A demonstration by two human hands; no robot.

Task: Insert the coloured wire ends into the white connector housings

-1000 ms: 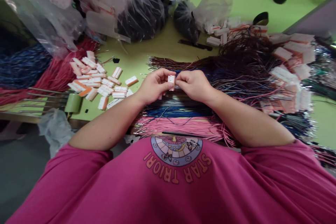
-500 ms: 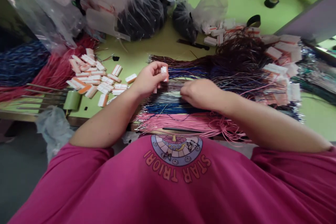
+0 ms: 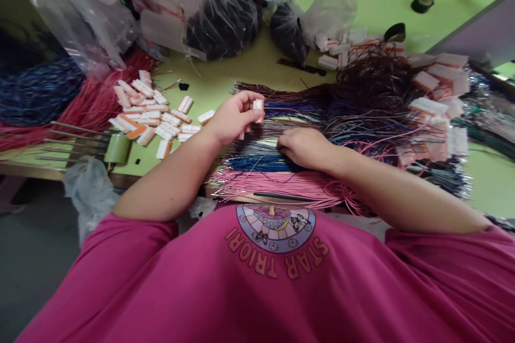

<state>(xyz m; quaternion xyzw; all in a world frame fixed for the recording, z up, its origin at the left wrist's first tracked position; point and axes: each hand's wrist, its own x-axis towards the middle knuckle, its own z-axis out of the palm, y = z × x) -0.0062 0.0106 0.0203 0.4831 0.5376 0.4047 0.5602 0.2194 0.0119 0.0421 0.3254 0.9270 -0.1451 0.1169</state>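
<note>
My left hand [image 3: 233,116] pinches a small white and orange connector [image 3: 258,108] and holds it above rows of thin wires. My right hand [image 3: 302,147] lies knuckles up on the blue wires [image 3: 257,163], fingers curled down into them; what they grip is hidden. Dark brown wires [image 3: 298,95] lie farthest from me, then blue and grey ones, and pink wires [image 3: 277,185] lie nearest my chest.
A heap of white and orange connectors [image 3: 149,113] lies left of my hands on the green table [image 3: 241,69]. Plastic bags [image 3: 173,5] of parts stand behind. More connectors on wire bundles [image 3: 434,102] spread to the right. Two tape rolls [image 3: 421,3] sit at the far right.
My right hand left the connector and dropped down onto the wire rows nearer me. My left hand kept the connector and stayed almost in place.
</note>
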